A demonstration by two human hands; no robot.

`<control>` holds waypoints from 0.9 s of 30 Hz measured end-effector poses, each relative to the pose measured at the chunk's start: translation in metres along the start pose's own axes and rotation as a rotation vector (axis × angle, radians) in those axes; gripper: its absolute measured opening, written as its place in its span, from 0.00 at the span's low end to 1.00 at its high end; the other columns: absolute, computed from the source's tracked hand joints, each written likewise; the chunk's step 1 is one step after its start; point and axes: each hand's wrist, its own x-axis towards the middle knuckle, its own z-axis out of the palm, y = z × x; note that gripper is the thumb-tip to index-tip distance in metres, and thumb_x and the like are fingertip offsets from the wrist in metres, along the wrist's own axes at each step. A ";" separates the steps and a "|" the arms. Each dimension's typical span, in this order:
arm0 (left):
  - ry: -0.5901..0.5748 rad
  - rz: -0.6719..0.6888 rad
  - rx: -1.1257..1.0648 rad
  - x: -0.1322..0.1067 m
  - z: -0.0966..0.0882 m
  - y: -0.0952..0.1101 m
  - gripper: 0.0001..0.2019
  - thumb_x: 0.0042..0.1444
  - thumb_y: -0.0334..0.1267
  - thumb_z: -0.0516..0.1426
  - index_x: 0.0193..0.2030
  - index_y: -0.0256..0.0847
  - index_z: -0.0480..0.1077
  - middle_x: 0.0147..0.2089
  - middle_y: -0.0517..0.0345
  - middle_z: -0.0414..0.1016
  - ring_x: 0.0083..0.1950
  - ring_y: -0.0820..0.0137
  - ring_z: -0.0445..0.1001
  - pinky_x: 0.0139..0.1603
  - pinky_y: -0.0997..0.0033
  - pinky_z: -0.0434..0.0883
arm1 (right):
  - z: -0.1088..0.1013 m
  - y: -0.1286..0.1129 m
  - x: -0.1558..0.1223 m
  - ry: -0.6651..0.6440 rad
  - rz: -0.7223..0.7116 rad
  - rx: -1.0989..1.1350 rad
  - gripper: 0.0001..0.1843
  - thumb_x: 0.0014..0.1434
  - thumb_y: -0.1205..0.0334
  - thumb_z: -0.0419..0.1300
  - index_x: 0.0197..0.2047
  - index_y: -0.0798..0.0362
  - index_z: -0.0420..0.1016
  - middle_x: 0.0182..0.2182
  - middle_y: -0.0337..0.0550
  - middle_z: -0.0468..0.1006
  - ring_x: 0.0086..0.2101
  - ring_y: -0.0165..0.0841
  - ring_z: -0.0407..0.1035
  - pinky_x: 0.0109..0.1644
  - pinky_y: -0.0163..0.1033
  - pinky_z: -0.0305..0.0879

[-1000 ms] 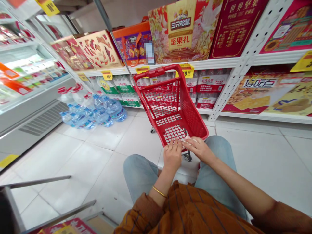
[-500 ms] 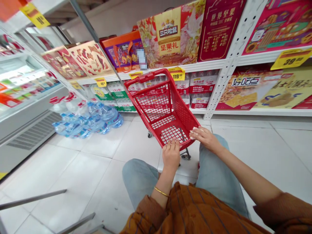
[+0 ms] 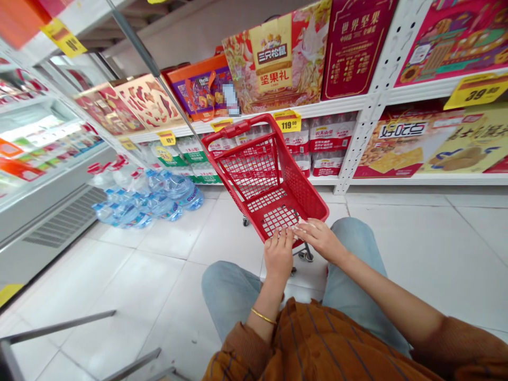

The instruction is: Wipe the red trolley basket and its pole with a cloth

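Red and lying just ahead, the cart (image 3: pixel 304 185) is slanting lengthwise from its handle (image 3: pixel 237 128), farther off and leftward, to the rim (image 3: pixel 325 214) nearest us. Our left hand (image 3: pixel 278 254) is gripping that rim; our right hand (image 3: pixel 320 239), equally near, is holding a white tissue (image 3: pixel 300 223) there, just beside.

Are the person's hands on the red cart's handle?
No, the left hand and right hand are at the near end of the red cart, opposite its handle.
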 end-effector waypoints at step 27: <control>-0.584 0.583 -0.454 0.082 -0.009 -0.030 0.37 0.65 0.37 0.47 0.71 0.42 0.23 0.74 0.47 0.30 0.74 0.62 0.28 0.71 0.47 0.47 | 0.024 0.047 -0.027 0.176 0.227 0.143 0.19 0.67 0.65 0.49 0.60 0.49 0.67 0.56 0.50 0.72 0.62 0.39 0.57 0.64 0.56 0.61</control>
